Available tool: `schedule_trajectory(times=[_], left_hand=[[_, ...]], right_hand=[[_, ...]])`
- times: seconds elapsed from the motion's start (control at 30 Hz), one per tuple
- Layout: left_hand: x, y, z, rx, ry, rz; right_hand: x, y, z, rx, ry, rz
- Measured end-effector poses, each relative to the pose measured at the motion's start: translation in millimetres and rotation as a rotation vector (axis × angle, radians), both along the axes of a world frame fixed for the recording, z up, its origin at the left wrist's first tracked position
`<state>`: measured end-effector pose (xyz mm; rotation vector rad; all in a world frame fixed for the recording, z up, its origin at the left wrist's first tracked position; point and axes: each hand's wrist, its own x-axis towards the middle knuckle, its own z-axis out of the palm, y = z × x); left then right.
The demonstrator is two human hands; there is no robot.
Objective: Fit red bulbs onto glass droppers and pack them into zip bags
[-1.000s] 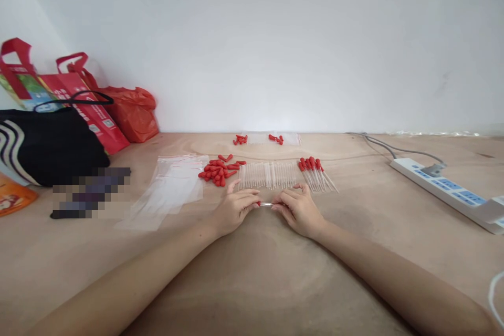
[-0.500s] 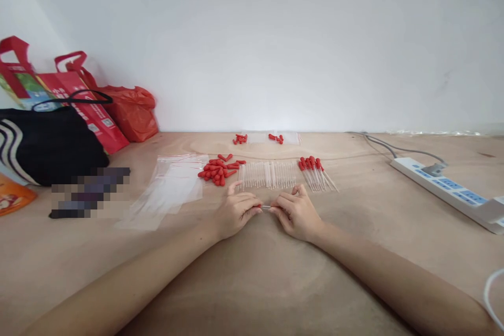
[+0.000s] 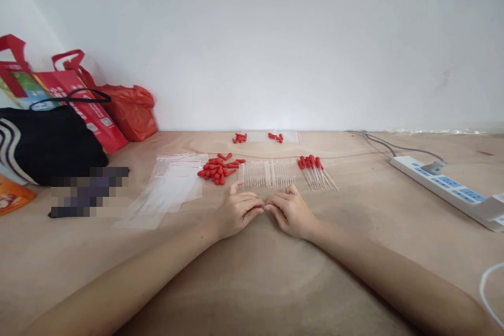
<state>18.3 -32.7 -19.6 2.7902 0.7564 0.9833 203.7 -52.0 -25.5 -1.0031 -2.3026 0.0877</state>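
My left hand (image 3: 239, 213) is closed in a pinch on a red rubber dropper bulb (image 3: 259, 207), of which only a sliver shows. Fingertip to fingertip with it, my right hand (image 3: 292, 214) pinches a glass dropper tube that the fingers now hide. Just beyond my hands lies a row of clear glass tubes (image 3: 268, 174). A pile of red bulbs (image 3: 216, 169) sits to its left. To its right, several droppers (image 3: 314, 172) with red bulbs fitted on their tubes lie side by side.
Clear zip bags (image 3: 169, 186) lie on the wooden table left of the bulbs. More bulbs (image 3: 239, 138) and a bag (image 3: 291, 137) rest by the wall. A black bag (image 3: 55, 142) and red bags (image 3: 129, 110) stand at left, a power strip (image 3: 444, 184) at right.
My right hand has moved left against my left fingertips. The stretch of glass tube that showed between the hands is now covered.
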Motion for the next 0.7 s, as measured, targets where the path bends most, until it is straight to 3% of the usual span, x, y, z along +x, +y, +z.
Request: schedule_trajectory(times=[0.23,0.43,0.6,0.7], left_hand=[[-7,2,8.2,0.042,0.005,0.098],[-8,0,11.4,0.084,0.019,0.085],[-5,-2,9.9,0.049,0.067,0.105],[-8,0,9.8,0.013,0.104,0.196]], right_hand=[[14,2,5.2,-0.043,0.053,-0.013],[19,3,1.4,0.014,0.027,-0.001],[15,3,4.4,0.067,-0.089,-0.030],[20,5,12.3,0.128,-0.191,-0.118]])
